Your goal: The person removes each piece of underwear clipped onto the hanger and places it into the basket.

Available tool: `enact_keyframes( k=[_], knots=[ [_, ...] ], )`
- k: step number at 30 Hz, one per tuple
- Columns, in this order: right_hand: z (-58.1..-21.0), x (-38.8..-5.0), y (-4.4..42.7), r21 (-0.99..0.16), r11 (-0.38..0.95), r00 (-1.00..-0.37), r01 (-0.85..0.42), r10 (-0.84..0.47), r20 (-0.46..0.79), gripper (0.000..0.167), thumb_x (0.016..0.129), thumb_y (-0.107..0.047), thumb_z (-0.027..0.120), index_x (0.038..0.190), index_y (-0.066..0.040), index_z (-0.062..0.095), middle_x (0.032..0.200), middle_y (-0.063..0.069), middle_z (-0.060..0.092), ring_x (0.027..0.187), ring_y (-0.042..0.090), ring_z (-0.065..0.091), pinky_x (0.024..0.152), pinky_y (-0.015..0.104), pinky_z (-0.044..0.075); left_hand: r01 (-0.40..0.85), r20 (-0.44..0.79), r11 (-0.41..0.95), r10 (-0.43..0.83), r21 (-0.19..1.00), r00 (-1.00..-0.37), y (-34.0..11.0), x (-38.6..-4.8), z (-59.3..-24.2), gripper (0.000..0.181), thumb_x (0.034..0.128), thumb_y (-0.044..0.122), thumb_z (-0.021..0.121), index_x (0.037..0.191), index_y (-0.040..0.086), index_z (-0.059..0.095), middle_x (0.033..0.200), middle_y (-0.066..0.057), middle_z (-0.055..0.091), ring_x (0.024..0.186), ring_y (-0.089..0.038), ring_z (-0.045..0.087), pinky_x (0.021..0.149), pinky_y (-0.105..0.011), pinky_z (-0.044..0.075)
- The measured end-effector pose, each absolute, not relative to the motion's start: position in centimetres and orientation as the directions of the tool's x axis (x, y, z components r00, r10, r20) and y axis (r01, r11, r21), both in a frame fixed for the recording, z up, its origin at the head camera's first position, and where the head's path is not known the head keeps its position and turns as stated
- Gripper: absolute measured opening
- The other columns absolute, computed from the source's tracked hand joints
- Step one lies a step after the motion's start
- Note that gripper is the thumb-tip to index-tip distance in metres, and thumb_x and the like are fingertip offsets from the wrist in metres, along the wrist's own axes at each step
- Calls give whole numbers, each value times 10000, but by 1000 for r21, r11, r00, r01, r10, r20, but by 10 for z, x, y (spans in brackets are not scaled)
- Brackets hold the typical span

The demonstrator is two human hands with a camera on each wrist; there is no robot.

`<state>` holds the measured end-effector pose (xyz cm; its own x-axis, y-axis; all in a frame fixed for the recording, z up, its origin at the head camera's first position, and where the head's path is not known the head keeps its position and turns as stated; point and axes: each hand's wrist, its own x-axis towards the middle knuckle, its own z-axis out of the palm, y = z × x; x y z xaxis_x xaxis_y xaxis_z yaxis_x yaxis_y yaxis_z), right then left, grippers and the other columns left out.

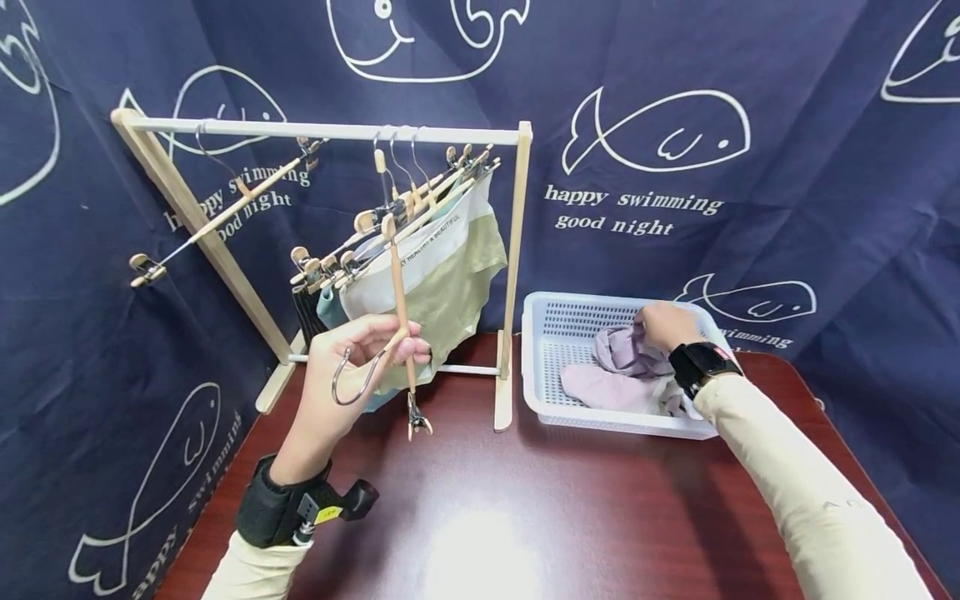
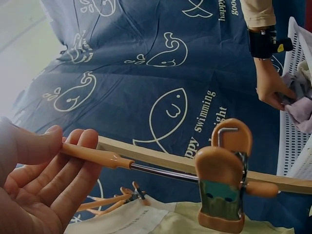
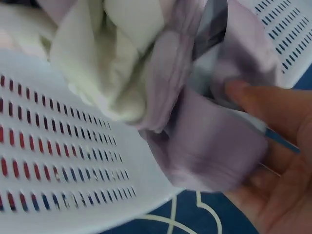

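Observation:
My left hand (image 1: 360, 367) pinches a wooden clip hanger (image 1: 400, 292) at its middle, in front of the rack; its metal hook points down toward the wrist. In the left wrist view the hand (image 2: 53, 175) has thumb and fingers on the hanger's wooden part (image 2: 92, 155), a clip (image 2: 222, 185) at the far end. Over the basket, my right hand (image 1: 671, 327) grips purple cloth (image 1: 626, 350). Seen from the right wrist, the hand (image 3: 278, 161) has thumb and fingers around the purple cloth (image 3: 209, 141), beside pale green cloth (image 3: 102, 68).
A wooden rack with a white bar (image 1: 322, 130) stands at the left, holding one bare hanger (image 1: 225, 215) and several hangers with garments (image 1: 450, 292). The white basket (image 1: 536, 354) stands right of it on the dark red table (image 1: 480, 483). A blue patterned curtain (image 1: 637, 50) hangs behind.

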<state>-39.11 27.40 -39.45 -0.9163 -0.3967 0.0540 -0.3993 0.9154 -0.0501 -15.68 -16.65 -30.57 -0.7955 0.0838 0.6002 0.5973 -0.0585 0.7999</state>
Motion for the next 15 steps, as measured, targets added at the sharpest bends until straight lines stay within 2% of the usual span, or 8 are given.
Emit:
enact_keyframes(
  k=[6, 9, 12, 15],
  knots=[
    [-404, -385, 274, -155, 893, -881, -422, -444, -162, 287, 748, -79, 707, 1010, 31, 748, 1029, 243, 707, 909, 353, 654, 839, 544, 512, 597, 604, -91, 85, 797, -793, -165, -156, -306, 167, 917, -94, 632, 1063, -173, 618, 937, -96, 750, 806, -232, 748, 783, -370, 589],
    [-406, -384, 274, -175, 877, -856, -448, -477, -198, 264, 729, -59, 671, 959, 51, 740, 948, 233, 707, 838, 315, 636, 831, 506, 510, 597, 605, -97, 88, 796, -792, -165, -156, -306, 162, 920, -87, 632, 1061, -168, 620, 944, -90, 749, 808, -217, 747, 784, -374, 589],
    [-409, -384, 276, -176, 867, -847, -466, -495, -195, 164, 723, -45, 651, 853, 18, 728, 837, 174, 680, 759, 272, 593, 761, 458, 503, 592, 599, -99, 91, 800, -795, -165, -156, -305, 164, 924, -82, 630, 1065, -164, 618, 966, -81, 748, 816, -211, 747, 790, -375, 588],
    [-409, -383, 276, -187, 864, -846, -467, -498, -188, 130, 734, -47, 672, 837, 3, 733, 833, 160, 680, 749, 256, 578, 745, 447, 498, 593, 600, -91, 92, 800, -795, -164, -156, -304, 169, 927, -73, 632, 1068, -165, 617, 968, -74, 748, 819, -204, 747, 788, -367, 588]
  ],
)
